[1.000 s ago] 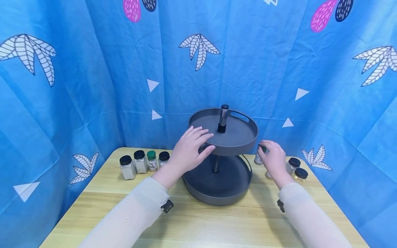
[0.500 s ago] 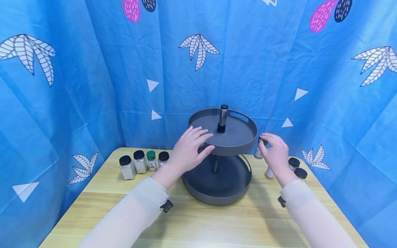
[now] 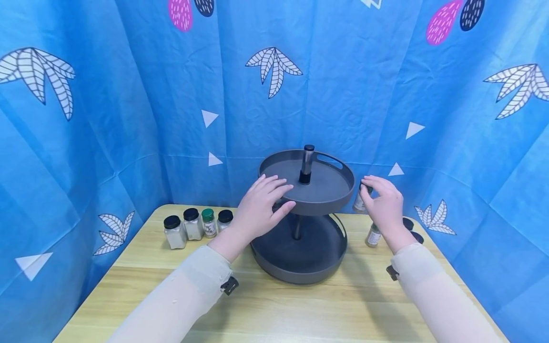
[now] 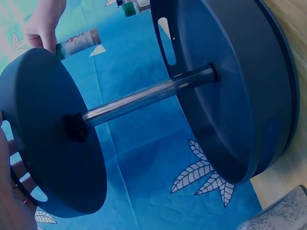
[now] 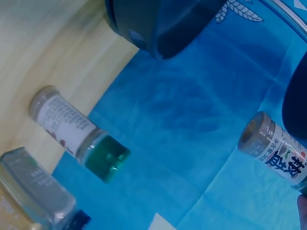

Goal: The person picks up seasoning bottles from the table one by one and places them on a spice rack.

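Observation:
My right hand (image 3: 385,207) pinches the green cap of a small spice jar (image 3: 359,204), which hangs above the table to the right of the upper tier. Its printed label shows in the right wrist view, where the spice jar (image 5: 276,148) is beside the dark tier's edge. A grey two-tier turntable rack (image 3: 319,207) stands mid-table, with a post through both tiers. My left hand (image 3: 261,209) holds the left rim of the upper tier, and parts of its fingers show through the handle slot in the left wrist view.
Another green-capped jar (image 3: 373,236) stands beneath my right hand, with black-capped jars (image 3: 417,237) partly hidden behind the wrist. Several jars (image 3: 193,224) stand in a row at the left. A blue curtain (image 3: 266,119) surrounds the wooden table (image 3: 274,314).
My right hand has lifted the green-capped spice jar off the table, moving up and slightly right. The jar standing below has come into fuller view. My left hand stays at the rim.

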`<state>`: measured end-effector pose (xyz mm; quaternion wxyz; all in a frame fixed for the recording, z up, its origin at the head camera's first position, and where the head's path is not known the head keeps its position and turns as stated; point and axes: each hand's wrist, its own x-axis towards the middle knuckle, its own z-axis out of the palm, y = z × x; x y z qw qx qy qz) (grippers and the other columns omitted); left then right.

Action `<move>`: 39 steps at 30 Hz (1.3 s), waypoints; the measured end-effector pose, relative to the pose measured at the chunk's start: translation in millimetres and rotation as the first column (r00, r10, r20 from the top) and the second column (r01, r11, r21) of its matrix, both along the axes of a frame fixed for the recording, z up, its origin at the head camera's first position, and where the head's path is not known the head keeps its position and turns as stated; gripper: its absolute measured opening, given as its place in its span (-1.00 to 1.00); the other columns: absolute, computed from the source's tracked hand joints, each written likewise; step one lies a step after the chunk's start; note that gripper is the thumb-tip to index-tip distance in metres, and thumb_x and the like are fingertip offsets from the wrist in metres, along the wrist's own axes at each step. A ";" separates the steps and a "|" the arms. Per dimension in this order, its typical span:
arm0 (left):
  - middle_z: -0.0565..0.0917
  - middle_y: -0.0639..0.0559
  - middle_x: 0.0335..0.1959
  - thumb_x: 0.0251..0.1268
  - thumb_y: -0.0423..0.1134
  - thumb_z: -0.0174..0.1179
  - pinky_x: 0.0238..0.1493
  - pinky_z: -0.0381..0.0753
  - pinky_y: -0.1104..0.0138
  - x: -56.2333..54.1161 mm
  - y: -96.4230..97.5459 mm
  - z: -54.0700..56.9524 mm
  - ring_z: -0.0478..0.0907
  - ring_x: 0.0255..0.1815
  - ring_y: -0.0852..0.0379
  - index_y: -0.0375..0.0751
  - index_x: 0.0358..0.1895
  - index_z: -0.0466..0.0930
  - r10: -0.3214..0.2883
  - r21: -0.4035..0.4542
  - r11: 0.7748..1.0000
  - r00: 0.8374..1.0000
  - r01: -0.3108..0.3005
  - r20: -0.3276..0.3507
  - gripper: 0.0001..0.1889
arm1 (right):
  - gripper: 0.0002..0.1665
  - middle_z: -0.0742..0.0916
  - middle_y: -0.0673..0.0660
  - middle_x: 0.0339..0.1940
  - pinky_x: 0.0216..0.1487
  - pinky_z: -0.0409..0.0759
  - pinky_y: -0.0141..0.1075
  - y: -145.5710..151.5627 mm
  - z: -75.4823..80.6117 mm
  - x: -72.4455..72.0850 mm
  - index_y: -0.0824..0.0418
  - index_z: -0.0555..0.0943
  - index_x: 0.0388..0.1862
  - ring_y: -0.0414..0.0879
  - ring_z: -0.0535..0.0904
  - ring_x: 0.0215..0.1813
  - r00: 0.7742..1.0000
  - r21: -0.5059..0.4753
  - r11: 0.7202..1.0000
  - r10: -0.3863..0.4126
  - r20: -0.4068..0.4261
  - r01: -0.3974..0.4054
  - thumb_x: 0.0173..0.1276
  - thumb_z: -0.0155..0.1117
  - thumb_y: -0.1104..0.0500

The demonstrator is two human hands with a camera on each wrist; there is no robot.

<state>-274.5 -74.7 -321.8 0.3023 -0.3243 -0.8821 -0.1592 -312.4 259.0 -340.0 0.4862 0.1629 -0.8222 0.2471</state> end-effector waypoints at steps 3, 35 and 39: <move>0.53 -0.01 0.36 0.51 0.20 0.00 0.59 -0.01 0.11 0.4 0.0 0.6 0.29 0.49 0.00 -0.01 0.33 0.56 -0.001 0.002 1.000 1.000 0.001 -0.001 -0.47 | -0.78 0.78 0.26 -0.05 0.15 0.58 0.13 -0.1 5.9 0.6 0.35 0.77 -0.11 0.19 0.68 0.07 1.000 -0.004 1.000 0.007 -0.011 -0.007 0.26 0.39 0.38; 0.54 -0.01 0.34 0.50 0.20 0.01 0.59 0.00 0.10 -0.1 0.4 -1.2 0.30 0.48 0.00 -0.01 0.32 0.57 -0.006 0.018 1.000 1.000 0.006 -0.010 -0.47 | -0.78 0.79 0.23 -0.05 0.25 0.57 -0.08 -7.9 66.8 0.2 0.31 0.77 -0.08 0.12 0.69 0.11 0.986 -0.057 0.997 0.045 -0.163 -0.055 0.34 0.35 0.30; 0.55 -0.01 0.34 0.50 0.20 0.01 0.59 -0.01 0.10 0.0 0.5 -1.5 0.30 0.48 0.00 -0.01 0.31 0.57 -0.007 0.022 1.000 1.000 0.007 -0.008 -0.47 | -0.78 0.79 0.24 -0.06 0.26 0.57 -0.09 -9.7 72.9 -1.1 0.32 0.77 -0.08 0.11 0.69 0.11 0.983 -0.060 0.996 0.049 -0.178 -0.061 0.33 0.35 0.30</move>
